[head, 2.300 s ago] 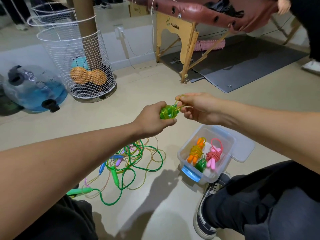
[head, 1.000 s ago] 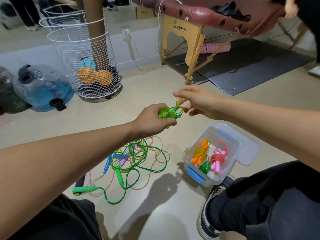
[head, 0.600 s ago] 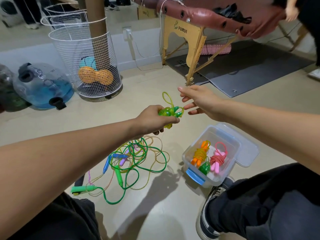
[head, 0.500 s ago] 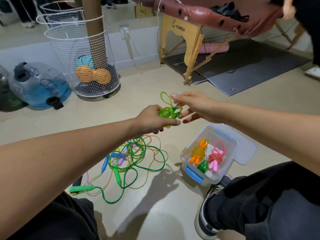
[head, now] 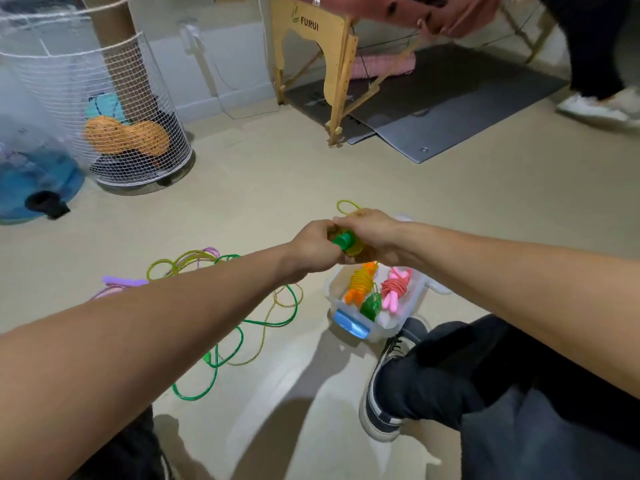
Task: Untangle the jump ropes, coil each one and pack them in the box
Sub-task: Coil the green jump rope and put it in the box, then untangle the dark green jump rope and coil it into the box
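Just above the open box (head: 408,308), my left hand (head: 313,245) and right hand (head: 372,233) both clasp the coiled green rope (head: 348,244). Its handle end points back toward me; the box lies directly below, nearer my right hand.

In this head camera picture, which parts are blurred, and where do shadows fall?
Head view: the wire basket and blue jug at left are motion-smeared, as is the walker's shoe; both hands' shadows fall on the floor below; straight edges bow toward the frame's rim.

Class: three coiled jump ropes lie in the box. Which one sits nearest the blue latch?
The green coil: it is small and lies right behind the blue latch, in front of the orange coil and pink coil.
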